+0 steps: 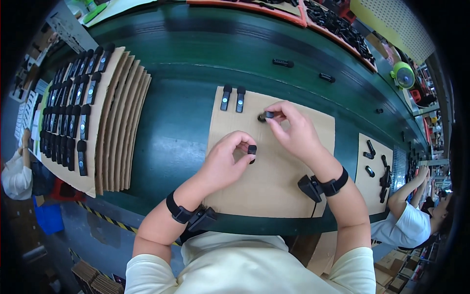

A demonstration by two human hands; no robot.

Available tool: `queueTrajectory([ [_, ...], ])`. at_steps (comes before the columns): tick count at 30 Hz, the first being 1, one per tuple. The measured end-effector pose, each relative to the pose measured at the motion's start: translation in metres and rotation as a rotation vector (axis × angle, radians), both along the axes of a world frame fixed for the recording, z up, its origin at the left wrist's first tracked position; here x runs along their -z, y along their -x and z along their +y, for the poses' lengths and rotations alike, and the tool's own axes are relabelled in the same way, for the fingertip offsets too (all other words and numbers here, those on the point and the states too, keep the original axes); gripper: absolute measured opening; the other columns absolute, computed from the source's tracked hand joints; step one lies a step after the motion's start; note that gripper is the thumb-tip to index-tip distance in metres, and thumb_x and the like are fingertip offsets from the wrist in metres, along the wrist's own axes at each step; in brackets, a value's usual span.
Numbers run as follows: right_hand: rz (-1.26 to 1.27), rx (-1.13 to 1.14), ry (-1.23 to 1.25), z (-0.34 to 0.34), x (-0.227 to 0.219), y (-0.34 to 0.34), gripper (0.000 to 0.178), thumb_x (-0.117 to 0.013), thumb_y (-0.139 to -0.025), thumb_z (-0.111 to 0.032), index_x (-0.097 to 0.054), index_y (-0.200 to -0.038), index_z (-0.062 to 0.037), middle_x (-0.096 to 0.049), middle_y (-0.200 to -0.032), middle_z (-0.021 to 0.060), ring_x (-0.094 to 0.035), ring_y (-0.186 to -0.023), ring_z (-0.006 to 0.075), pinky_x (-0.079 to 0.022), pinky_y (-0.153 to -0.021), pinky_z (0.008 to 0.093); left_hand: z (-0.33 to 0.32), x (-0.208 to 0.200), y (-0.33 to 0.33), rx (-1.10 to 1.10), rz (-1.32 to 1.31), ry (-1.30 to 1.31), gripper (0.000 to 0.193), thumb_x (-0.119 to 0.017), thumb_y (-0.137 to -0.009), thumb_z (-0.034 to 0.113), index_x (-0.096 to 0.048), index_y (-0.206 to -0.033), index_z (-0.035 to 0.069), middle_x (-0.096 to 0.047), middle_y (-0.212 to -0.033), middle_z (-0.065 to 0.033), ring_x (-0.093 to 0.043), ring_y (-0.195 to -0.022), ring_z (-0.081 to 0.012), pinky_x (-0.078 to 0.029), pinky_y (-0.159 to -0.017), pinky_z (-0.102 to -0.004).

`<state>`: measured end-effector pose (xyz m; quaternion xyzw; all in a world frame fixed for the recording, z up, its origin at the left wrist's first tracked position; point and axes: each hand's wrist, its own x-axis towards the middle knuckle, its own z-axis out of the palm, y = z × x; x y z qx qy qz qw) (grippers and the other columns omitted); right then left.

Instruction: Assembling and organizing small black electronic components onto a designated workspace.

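A flat sheet of brown cardboard lies in front of me on the green bench. Over its middle, my left hand pinches a small black microphone, held on end between thumb and fingers. My right hand, higher and to the right, grips another small black microphone, its round dark end pointing left; the fingers cover the rest. Two black clip-on microphones with foam tops and a small light spot lie side by side at the sheet's far left corner. The hands are apart.
At left, a stack of cardboard sheets carries rows of similar microphones. Further microphones lie on the green conveyor ahead. A second cardboard sheet with loose black pieces lies at right, near a co-worker. Black devices are strapped to my forearms.
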<state>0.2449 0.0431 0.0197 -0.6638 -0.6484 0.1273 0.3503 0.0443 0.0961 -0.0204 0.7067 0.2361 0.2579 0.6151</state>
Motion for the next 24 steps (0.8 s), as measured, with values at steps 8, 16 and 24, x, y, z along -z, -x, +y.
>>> queueTrajectory([
  [8,-0.313,-0.133,-0.140,0.016,0.027,0.002,0.023,-0.069,-0.078,0.001,-0.057,-0.097,-0.0018,-0.063,-0.111,0.0131,-0.062,-0.099,0.0316,-0.052,-0.080,0.0391,-0.002,-0.001,-0.001,-0.022,0.000,-0.083,0.022,-0.065,-0.081,-0.004,-0.056,-0.099,0.003,-0.060,-0.094,-0.0099,-0.064,-0.088,-0.0214,-0.051,-0.081,-0.0328],
  [16,-0.324,-0.133,-0.114,0.027,0.031,-0.001,0.022,-0.069,-0.079,0.000,-0.057,-0.097,-0.0021,-0.060,-0.114,0.0137,-0.061,-0.097,0.0328,-0.052,-0.077,0.0391,-0.001,-0.001,0.001,0.003,0.028,-0.136,0.027,-0.069,-0.079,-0.003,-0.057,-0.103,0.003,-0.061,-0.096,-0.0074,-0.061,-0.089,-0.0182,-0.049,-0.083,-0.0319],
  [24,-0.119,-0.088,-0.010,0.011,0.018,0.003,0.016,-0.065,-0.088,-0.004,-0.058,-0.102,-0.0024,-0.062,-0.099,0.0090,-0.064,-0.084,0.0190,-0.053,-0.067,0.0293,-0.001,-0.006,0.000,-0.014,-0.051,-0.180,0.025,-0.068,-0.076,-0.004,-0.056,-0.096,0.005,-0.058,-0.093,-0.0091,-0.060,-0.088,-0.0255,-0.049,-0.082,-0.0370],
])
